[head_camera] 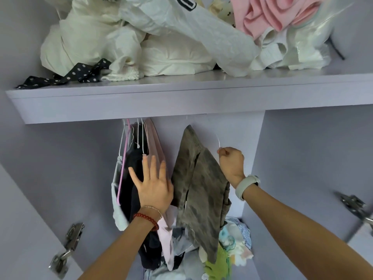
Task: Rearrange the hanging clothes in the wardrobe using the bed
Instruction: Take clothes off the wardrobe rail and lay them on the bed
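Two hands are up inside the wardrobe, and here is how it stands from left to right. Left of centre, a bunch of clothes (pixel 139 158) hangs packed together on thin hangers under the shelf (pixel 181 100): a pale piece, a dark one, a pink one. The left hand (pixel 154 184) lies flat on that bunch, fingers straight and spread, pressing it toward the left wall, gripping nothing. Just right of it hangs the grey-green garment (pixel 198 178), its long axis running steeply from the top centre of the frame down toward the lower middle, where loose clothes (pixel 232 239) lie heaped on the floor. Further right, the right hand (pixel 231 160) has its fingers curled tight round a white hanger (pixel 218 142), the hook rising from the fist toward the rail, which the shelf hides.

So the garment hangs just left of and below the gripping hand, and the right hand is the nearer one. By my reckoning the next move turns on that hook: lift it clear of the rail, or slide it along. No bed in view.
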